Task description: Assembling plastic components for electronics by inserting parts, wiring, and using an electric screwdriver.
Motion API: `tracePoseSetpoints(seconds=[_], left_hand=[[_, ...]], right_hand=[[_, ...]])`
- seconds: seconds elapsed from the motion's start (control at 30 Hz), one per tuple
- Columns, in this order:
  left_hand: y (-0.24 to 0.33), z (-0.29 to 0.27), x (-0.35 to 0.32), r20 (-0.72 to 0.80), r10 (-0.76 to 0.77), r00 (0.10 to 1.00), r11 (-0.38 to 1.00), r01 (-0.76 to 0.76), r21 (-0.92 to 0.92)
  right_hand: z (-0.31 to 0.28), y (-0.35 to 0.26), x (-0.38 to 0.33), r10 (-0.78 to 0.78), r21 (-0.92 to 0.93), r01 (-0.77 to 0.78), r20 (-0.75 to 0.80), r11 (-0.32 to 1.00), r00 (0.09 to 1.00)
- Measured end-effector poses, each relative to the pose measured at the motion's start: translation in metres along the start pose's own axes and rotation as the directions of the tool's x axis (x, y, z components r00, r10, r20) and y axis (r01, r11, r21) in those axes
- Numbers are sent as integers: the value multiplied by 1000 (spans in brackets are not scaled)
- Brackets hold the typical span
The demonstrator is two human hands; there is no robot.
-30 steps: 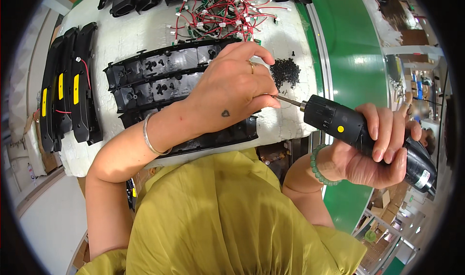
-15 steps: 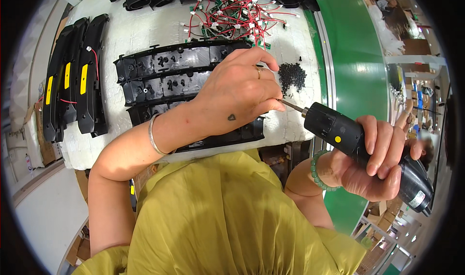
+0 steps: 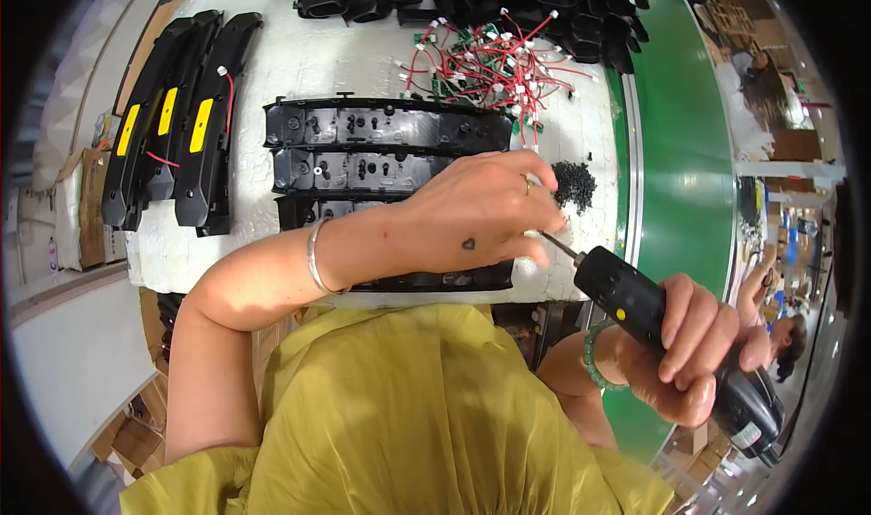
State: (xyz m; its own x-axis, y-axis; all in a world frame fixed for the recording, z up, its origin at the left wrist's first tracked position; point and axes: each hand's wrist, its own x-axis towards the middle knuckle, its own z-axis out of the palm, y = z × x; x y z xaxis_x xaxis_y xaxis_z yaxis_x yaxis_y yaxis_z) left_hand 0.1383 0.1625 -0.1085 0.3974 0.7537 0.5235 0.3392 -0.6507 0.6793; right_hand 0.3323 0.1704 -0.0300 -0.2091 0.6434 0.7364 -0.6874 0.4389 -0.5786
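Note:
My right hand (image 3: 687, 344) is wrapped around a black electric screwdriver (image 3: 619, 288), its thin metal bit pointing up and left. Close to the bit's tip is my left hand (image 3: 490, 208), fingers curled and slightly blurred; whatever lies inside them is hidden. That hand and forearm stretch over long black plastic housings (image 3: 358, 127) lying in rows, open side up, and cover part of them. Small loose parts sit inside the housings. Just beyond the left fingertips is a pile of small black screws (image 3: 575, 186).
A tangle of red-wired green circuit boards (image 3: 494, 68) lies farther back. Behind it more black plastic parts (image 3: 562, 11) are heaped. At left stand several long black housings (image 3: 213, 166) with yellow labels. A green strip (image 3: 680, 152) runs along the white work surface's right side.
The table and its contents have shifted right and slightly down in view. My left fingers have parted slightly from the bit's tip. The screwdriver stays in my right hand, tilted more steeply.

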Motion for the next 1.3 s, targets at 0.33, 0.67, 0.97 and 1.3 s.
tracePoseSetpoints(seconds=[0.33, 0.67, 0.97, 1.3], left_hand=[[-148, -89, -14, -405, -370, 836, 595, 548, 588], [-126, -114, -11, -578, -263, 773, 670, 577, 467], [-58, -125, -4, -494, -233, 838, 788, 460, 410], [0, -138, -42, -383, 19, 924, 569, 305, 764]], right_hand=[[-14, 3, -4, 29, -83, -38, -102, 996, 994], [-26, 0, -10, 39, -123, -57, -141, 991, 989], [-20, 9, -11, 87, -75, -99, -147, 992, 985], [-14, 5, -16, 62, -107, -82, -178, 991, 982]])
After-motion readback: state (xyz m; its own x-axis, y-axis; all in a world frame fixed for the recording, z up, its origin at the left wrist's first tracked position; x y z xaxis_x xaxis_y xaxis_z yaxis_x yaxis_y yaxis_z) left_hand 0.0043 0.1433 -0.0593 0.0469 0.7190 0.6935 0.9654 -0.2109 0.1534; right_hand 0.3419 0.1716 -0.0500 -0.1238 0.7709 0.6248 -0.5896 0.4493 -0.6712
